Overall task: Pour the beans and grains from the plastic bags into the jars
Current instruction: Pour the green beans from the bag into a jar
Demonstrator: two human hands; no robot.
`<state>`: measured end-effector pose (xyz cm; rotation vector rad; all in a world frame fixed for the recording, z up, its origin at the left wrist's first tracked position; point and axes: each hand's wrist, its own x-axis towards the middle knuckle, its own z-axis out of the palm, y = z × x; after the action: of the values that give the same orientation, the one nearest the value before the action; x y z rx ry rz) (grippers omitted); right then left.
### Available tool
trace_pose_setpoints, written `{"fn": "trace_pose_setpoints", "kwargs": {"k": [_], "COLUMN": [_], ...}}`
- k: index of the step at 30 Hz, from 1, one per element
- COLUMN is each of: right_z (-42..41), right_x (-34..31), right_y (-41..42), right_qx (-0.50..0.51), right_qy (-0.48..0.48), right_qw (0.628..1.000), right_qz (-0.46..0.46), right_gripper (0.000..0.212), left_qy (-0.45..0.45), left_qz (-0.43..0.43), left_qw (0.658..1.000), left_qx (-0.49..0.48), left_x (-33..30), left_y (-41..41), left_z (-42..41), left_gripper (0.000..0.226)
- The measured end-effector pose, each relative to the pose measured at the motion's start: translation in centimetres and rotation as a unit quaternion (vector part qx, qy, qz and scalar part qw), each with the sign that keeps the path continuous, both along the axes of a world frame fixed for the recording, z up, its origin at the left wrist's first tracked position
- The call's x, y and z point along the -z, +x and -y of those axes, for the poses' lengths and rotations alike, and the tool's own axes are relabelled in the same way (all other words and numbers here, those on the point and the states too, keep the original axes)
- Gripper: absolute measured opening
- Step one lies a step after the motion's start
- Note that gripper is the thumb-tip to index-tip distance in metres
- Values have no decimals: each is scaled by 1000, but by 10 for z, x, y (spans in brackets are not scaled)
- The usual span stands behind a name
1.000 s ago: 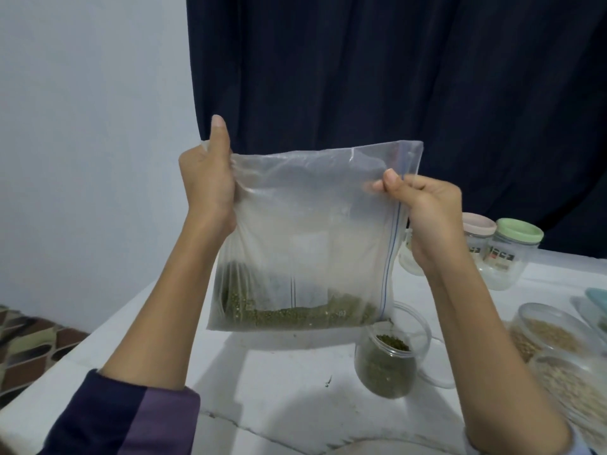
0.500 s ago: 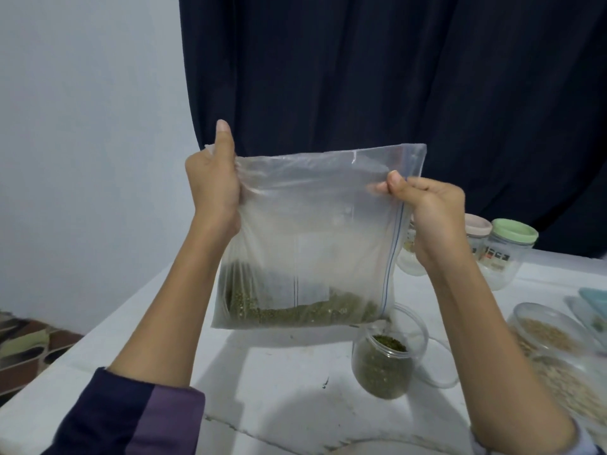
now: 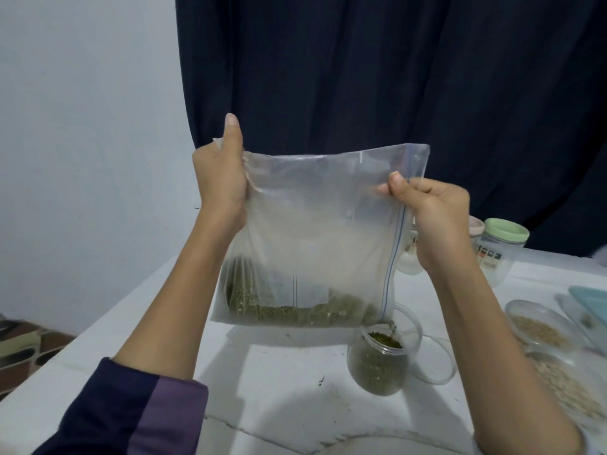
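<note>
A clear zip bag (image 3: 315,224) hangs sideways above the white table (image 3: 282,382), its blue zip edge running down the right side. Green beans (image 3: 295,311) lie along its bottom. My left hand (image 3: 220,182) grips the bag's upper left corner, thumb pointing up. My right hand (image 3: 430,208) pinches the bag near the zip edge at the upper right. The lower right corner sits just over an open clear jar (image 3: 377,366), which is mostly full of green beans; a few beans fall from the corner into it.
A green-lidded jar (image 3: 501,244) and a pink-lidded jar (image 3: 474,224) stand at the back right. Open containers of pale grains (image 3: 538,326) sit at the right edge. A clear lid (image 3: 433,359) lies beside the bean jar. A dark curtain hangs behind.
The bag's lower right corner has come down to the jar mouth and beans now trickle out. Both hands keep their hold.
</note>
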<state>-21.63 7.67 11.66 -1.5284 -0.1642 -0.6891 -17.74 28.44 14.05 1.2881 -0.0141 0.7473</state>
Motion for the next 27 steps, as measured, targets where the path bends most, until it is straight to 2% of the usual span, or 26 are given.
{"fn": "trace_pose_setpoints", "kwargs": {"k": [8,19,22,27], "right_z": [-10,-10,-11,-12], "right_x": [4,3,4,4], "right_y": [-4,-1,1,5], "right_qx": [3,-16,-43,-33], "right_qy": [33,15,-4,0], "right_qw": [999,1000,999,999], "right_qz": [20,18,-8,-1], "right_gripper": [25,26,20,23], "left_qy": [-6,-3,0,-4], "left_qz": [5,-4,-8,-13], "left_qw": [1000,1000,1000,999], "left_qx": [-1,-20,-28,-33], "left_x": [-1,2,3,5], "left_y": [-4,-6,-7,-7], "left_z": [-6,-11,-12,-11], "left_gripper": [53,52,52,51]}}
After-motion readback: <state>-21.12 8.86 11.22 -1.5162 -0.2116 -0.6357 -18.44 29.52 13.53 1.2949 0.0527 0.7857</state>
